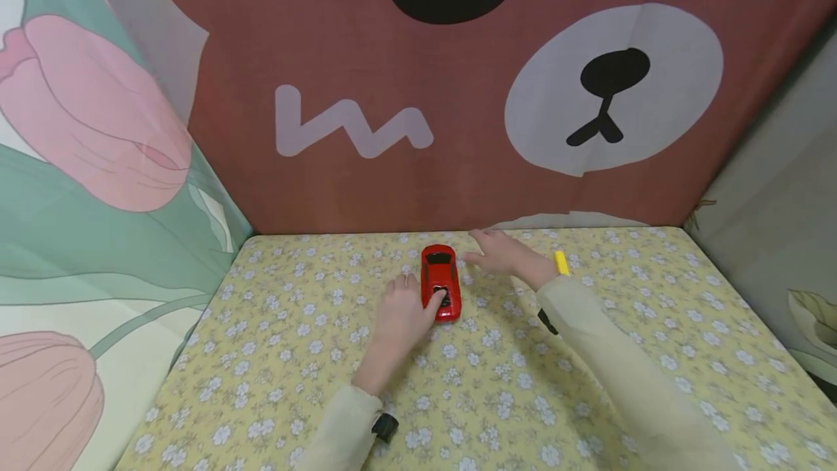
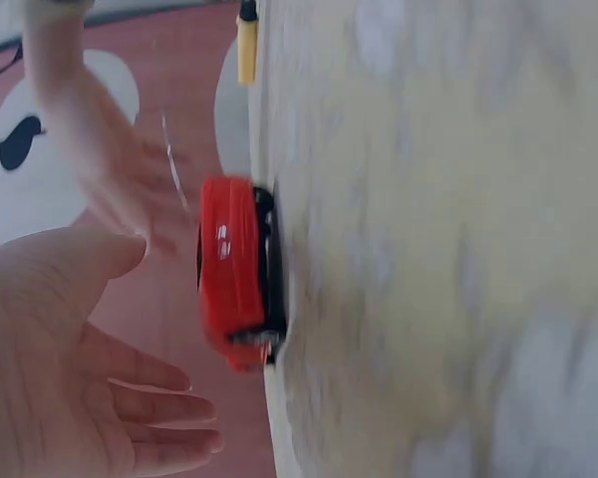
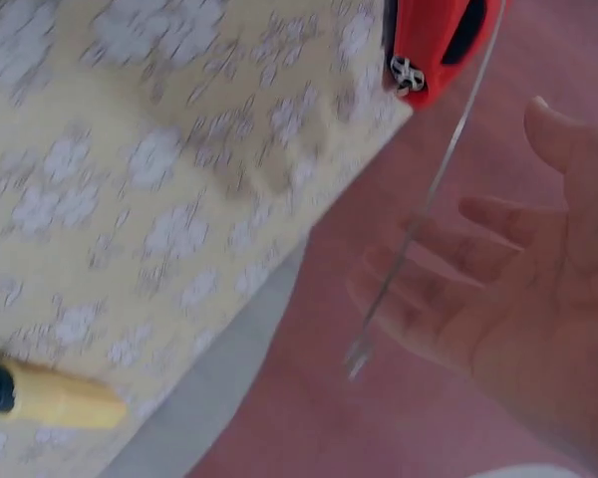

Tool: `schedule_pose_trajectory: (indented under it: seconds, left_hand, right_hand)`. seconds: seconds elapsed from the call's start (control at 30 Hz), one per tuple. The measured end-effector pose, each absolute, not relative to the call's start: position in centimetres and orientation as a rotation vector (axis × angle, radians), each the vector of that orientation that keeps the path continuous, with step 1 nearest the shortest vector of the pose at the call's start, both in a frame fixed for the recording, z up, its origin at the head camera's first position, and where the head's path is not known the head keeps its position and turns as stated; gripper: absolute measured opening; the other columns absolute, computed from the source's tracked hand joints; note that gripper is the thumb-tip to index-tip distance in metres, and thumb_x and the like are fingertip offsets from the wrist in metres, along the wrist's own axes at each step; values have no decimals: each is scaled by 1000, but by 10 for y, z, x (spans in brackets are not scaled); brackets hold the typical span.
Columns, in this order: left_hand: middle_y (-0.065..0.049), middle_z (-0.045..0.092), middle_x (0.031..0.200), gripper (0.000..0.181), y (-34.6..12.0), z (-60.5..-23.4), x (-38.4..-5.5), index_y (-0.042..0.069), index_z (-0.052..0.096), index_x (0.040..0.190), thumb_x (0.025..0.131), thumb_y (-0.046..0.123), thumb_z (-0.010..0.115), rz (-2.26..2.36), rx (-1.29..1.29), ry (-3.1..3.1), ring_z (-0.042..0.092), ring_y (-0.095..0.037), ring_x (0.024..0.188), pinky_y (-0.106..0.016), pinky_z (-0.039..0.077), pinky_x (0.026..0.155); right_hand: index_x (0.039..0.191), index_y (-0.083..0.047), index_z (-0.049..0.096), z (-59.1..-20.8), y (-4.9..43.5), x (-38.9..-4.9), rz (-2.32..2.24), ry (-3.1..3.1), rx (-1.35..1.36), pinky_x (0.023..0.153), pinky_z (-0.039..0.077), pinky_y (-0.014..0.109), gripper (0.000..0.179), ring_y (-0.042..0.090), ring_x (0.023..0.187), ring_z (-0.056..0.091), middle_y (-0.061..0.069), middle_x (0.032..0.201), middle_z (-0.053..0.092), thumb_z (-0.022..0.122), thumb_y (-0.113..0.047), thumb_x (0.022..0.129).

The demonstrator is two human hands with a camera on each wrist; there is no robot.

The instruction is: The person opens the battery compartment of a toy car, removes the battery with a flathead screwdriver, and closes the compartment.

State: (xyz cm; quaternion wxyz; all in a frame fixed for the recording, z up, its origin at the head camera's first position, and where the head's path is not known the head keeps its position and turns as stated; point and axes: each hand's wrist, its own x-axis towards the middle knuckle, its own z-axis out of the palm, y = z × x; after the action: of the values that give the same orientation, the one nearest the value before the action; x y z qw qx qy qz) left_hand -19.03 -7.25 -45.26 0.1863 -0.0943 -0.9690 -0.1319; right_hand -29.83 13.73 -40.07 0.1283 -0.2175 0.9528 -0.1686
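A red toy car [image 1: 440, 275] with black windows stands on the flowered tabletop. Beside its left flank is my left hand [image 1: 400, 315], whose thumb overlaps the car's near end in the head view; in the left wrist view its fingers are extended, with nothing held. My right hand [image 1: 503, 253] is to the car's right, fingers spread and loosely bent, palm toward the car. A thin silvery strip [image 3: 434, 184] slants from beside the car past the fingers of this hand in the right wrist view. Neither hand grips anything.
A yellow stick-like object [image 1: 561, 262] with a black end lies right of the right forearm. The table [image 1: 275, 398] has a yellow flowered cover. A reddish cloth backdrop [image 1: 392, 187] rises at its far edge, and a flower-printed cloth [image 1: 98, 115] hangs at left.
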Motion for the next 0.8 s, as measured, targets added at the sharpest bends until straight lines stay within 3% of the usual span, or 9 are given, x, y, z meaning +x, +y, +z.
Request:
schedule_pose_trajectory:
  seconds: [0.1,0.2,0.47,0.67,0.8]
  left_hand:
    - [-20,67,94,58,-62,-454,-187,-10,67,102,99,48,67,-440,-264,-2728,66,-31,81,-38,60,64]
    - [-19,66,89,58,-53,-456,-185,-11,67,101,98,47,69,-442,-285,-2710,65,-29,76,-35,59,60]
    - [-20,65,92,65,-41,-462,-182,-12,66,108,94,51,73,-335,-251,-2753,65,-29,77,-32,60,60]
    - [-24,64,102,72,-36,-459,-181,-16,62,118,93,50,75,-300,-241,-2855,67,-30,82,-32,61,64]
    - [-27,65,108,74,-32,-457,-181,-17,62,120,93,51,75,-219,-256,-2871,69,-31,88,-31,62,68]
  right_hand:
    - [160,5,27,-403,126,-302,-482,2704,-632,116,36,59,73,44,145,38,26,160,38,51,-41,109]
    - [161,5,27,-405,115,-305,-448,2685,-609,116,37,57,75,42,144,40,25,160,39,51,-43,108]
    - [160,1,32,-412,89,-311,-352,2693,-596,114,42,51,75,37,139,48,22,157,45,52,-48,107]
    - [151,-7,49,-413,74,-312,-373,2657,-612,98,50,44,59,27,110,62,13,131,63,53,-47,107]
    - [151,-9,50,-413,68,-312,-379,2630,-649,96,51,43,59,25,108,61,11,130,63,57,-46,105]
